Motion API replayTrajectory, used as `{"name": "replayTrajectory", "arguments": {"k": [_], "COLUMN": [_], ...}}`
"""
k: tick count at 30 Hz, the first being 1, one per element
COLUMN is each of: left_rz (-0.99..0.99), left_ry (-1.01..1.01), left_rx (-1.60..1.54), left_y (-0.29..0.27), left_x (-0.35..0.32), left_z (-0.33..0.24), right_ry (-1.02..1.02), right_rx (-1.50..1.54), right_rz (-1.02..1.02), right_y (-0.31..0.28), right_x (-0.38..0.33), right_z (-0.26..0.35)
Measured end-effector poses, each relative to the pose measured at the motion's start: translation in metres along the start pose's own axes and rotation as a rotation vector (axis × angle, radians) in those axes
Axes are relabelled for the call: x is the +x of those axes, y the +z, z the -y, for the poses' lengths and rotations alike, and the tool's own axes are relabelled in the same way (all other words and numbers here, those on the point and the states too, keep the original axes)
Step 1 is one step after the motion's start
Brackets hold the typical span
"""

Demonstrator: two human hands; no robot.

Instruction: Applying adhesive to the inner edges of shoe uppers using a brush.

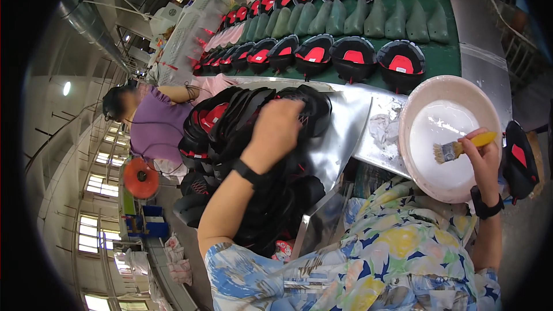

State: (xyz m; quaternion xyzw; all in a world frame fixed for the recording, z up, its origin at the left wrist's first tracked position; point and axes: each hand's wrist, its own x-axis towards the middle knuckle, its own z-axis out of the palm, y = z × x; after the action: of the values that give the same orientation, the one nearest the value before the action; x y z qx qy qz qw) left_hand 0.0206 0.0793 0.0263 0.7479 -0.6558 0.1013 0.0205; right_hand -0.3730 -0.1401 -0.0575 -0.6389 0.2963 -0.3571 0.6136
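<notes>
My right hand (484, 158) is closed round the yellow handle of a paintbrush (451, 152). Its pale bristles are over a pink basin (413, 89) that holds white liquid (440, 124). My left hand (277, 129), smeared by motion, is at the top of a big pile of black shoe uppers (230, 118) with red linings. Right beside its fingers lies one black upper (315, 109); whether they grip it is hidden.
Behind the basin, a green-topped table (368, 60) carries rows of black uppers (401, 63) and dark green shoe lasts (363, 17). Another black upper (520, 158) stands right of the basin. A person in purple (155, 121) works at the left. A metal sheet (340, 126) separates pile and basin.
</notes>
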Motion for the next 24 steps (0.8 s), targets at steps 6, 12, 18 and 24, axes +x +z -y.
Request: {"name": "replayTrajectory", "arguments": {"k": [6, 12, 18, 24], "left_rz": [0.179, 0.13, 0.02, 0.351], "left_ry": [-0.121, -0.197, -0.237, -0.053], "left_rx": [0.438, 0.117, -0.177, -0.457], "left_y": [0.127, 0.079, 0.107, 0.144], "left_x": [0.005, 0.036, 0.078, 0.066], "left_z": [0.05, 0.065, -0.019, -0.027], "right_ry": [-0.061, -0.056, -0.033, -0.171], "right_rx": [-0.085, -0.247, -0.113, -0.368], "right_rz": [0.047, -0.043, -0.117, -0.056], "right_y": [0.024, 0.0, 0.002, 0.003], "right_x": [-0.017, -0.038, -0.026, -0.029], "right_z": [0.02, 0.025, 0.016, 0.015]}}
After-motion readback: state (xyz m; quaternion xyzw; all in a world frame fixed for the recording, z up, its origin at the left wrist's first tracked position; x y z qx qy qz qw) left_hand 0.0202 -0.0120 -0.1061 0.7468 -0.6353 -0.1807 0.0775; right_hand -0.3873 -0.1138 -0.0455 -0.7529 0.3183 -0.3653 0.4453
